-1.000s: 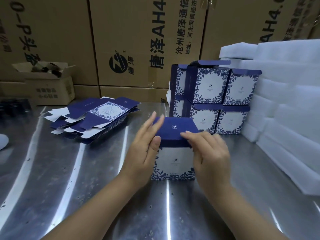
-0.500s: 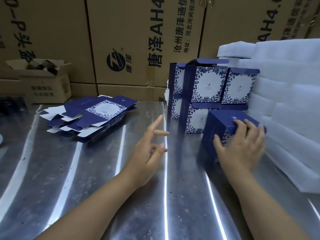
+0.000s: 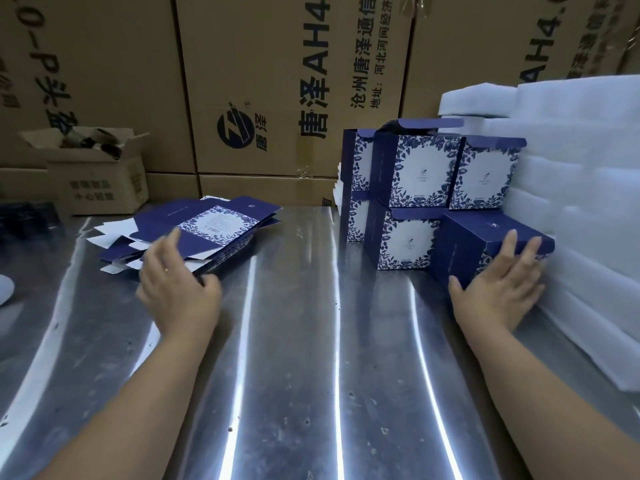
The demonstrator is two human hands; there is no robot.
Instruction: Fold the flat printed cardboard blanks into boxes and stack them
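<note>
- Surface (image 3: 304, 341): a broad open strip runs between the blank pile (image 3: 214, 226) on the left and the box stack (image 3: 419, 174) on the right. White foam (image 3: 581, 202) borders the right edge.
- Count: one blank pile and five stacked boxes are visible. One folded box (image 3: 464, 244) sits beside the bottom row, against the foam.
- Right hand (image 3: 498, 292): fingers straight and spread, pressing the folded box.
- Left hand (image 3: 176, 289): fingers extended, lying on top of the pile.

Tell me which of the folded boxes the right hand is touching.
The folded box at the stack's lower right, beside the white foam; the right hand presses its front face. The other boxes stand untouched.
</note>
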